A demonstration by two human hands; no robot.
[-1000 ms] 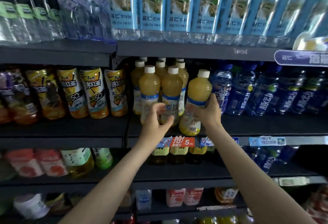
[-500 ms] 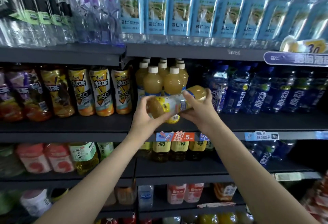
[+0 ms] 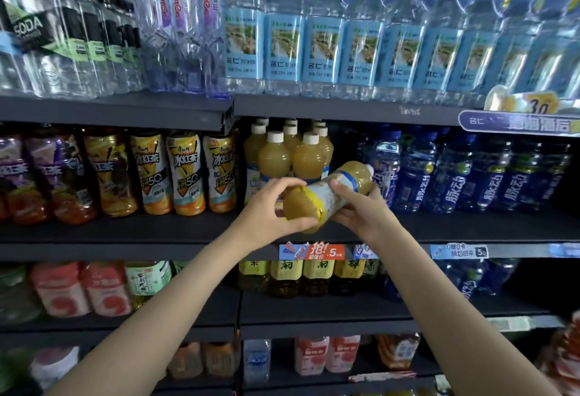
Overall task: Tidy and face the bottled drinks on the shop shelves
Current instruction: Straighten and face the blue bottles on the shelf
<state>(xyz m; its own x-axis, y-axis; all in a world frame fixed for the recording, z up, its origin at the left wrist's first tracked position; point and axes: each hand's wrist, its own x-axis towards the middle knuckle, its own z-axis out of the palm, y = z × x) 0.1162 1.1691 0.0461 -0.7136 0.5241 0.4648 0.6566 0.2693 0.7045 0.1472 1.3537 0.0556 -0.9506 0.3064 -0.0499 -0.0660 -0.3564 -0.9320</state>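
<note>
The middle shelf (image 3: 470, 226) carries upright juice bottles (image 3: 292, 157). In front of them, one juice bottle (image 3: 326, 195) lies tipped sideways, left hand (image 3: 266, 210) gripping its base, right hand (image 3: 357, 210) its label, probably to check or turn its face.

Bare forearms, no sleeves, unadorned.

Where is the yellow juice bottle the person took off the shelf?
Head view, centre: the juice bottle lies sideways in both hands, left hand, right hand, before the standing juice bottles.
</note>
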